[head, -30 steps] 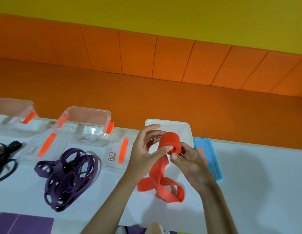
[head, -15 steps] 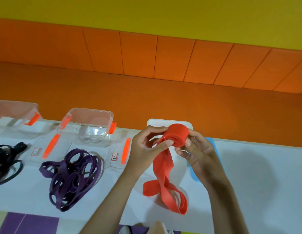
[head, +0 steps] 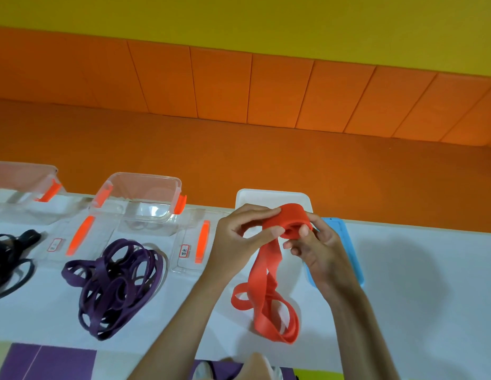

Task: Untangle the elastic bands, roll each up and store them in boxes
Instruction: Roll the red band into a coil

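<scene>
Above the white table, both hands hold a partly rolled red elastic band [head: 286, 221]. My left hand [head: 238, 237] grips the roll from the left with thumb and fingers. My right hand [head: 318, 248] pinches it from the right. The band's loose tail [head: 266, 300] hangs down and lies in loops on the table. A white box [head: 271, 197] stands just behind the hands. A tangle of purple bands [head: 115, 283] lies to the left. Black bands [head: 8, 259] lie at the far left edge.
Two clear boxes with orange clips [head: 140, 196] [head: 22, 185] stand at the table's back left, with clear lids [head: 192, 242] [head: 74, 237] lying in front of them. A blue lid [head: 343, 248] lies right of the white box. An orange padded wall runs behind the table.
Both hands have turned the red roll and more of the band is wound on. The loose tail on the table has grown shorter and shifted a little.
</scene>
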A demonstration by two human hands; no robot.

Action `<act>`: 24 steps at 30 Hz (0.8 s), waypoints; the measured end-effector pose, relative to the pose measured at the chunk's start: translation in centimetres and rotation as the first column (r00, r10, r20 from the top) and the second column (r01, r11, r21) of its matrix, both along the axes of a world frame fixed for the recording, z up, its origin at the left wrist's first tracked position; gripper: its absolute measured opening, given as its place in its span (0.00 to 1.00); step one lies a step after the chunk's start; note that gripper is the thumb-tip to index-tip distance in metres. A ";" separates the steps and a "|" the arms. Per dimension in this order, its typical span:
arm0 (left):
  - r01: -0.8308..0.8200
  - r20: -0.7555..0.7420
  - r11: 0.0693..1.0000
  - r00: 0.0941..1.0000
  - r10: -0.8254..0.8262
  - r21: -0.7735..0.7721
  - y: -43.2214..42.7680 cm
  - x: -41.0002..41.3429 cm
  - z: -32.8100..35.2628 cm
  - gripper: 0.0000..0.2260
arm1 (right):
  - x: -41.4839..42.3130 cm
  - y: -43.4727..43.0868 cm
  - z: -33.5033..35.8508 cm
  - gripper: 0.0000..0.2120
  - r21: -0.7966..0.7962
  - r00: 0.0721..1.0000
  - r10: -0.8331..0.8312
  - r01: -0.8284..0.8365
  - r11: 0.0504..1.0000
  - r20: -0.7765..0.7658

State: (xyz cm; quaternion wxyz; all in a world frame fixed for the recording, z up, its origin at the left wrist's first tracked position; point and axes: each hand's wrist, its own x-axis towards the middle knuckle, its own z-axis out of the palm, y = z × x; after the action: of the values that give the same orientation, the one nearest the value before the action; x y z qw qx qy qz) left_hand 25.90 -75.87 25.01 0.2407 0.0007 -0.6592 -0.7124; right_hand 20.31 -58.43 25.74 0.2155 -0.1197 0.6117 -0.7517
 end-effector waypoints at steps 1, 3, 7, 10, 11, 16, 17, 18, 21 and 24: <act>-0.028 -0.013 0.999 1.000 0.027 -0.035 0.0 0.0 0.2 0.14 | 0.0 0.0 0.1 0.30 -0.007 1.000 0.007 -0.007 1.000 0.000; -0.073 -0.042 0.995 0.997 0.070 -0.071 0.1 0.0 0.6 0.13 | -0.2 -0.3 0.2 0.30 -0.044 1.000 0.017 -0.017 0.999 0.009; -0.108 -0.065 0.994 0.992 0.110 0.029 0.9 -0.3 1.3 0.09 | 0.0 -1.0 0.5 0.25 -0.214 0.995 0.071 -0.054 0.975 0.074; -0.092 -0.039 0.989 0.994 0.097 0.115 1.4 -0.3 1.4 0.07 | 0.2 -1.3 0.5 0.26 -0.310 0.986 0.095 -0.047 0.950 0.141; -0.077 -0.024 0.989 0.997 0.080 0.123 1.4 -0.3 1.3 0.07 | 0.1 -1.3 0.2 0.28 -0.326 0.982 0.092 -0.033 0.945 0.167; -0.012 0.036 0.999 0.999 0.011 0.037 0.4 0.0 0.0 0.10 | -0.1 -0.5 -1.3 0.22 -0.226 0.963 0.125 -0.070 0.972 0.240; -0.008 0.054 1.000 0.999 0.008 0.009 0.2 0.2 -0.4 0.10 | -0.3 -0.2 -1.4 0.19 -0.157 0.962 0.142 -0.107 0.982 0.232; -0.002 0.073 1.000 0.997 0.004 -0.027 0.0 0.3 -0.8 0.10 | -0.5 0.1 -1.5 0.18 -0.089 0.963 0.158 -0.141 0.986 0.219; 0.012 0.112 0.990 0.994 0.004 -0.142 -0.7 0.4 -1.5 0.12 | -1.1 0.7 -1.7 0.22 0.060 0.973 0.178 -0.189 0.980 0.149; 0.031 0.104 0.986 0.994 -0.014 -0.163 -0.7 0.4 -1.2 0.11 | -1.0 0.6 -1.4 0.23 0.057 0.981 0.159 -0.166 0.984 0.108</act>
State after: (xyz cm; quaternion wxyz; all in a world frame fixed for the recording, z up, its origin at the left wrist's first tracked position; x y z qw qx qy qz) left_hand 26.27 -76.54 23.79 0.1976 0.0099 -0.7271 -0.6574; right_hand 19.32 -57.85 24.32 0.3114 -0.1232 0.6123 -0.7162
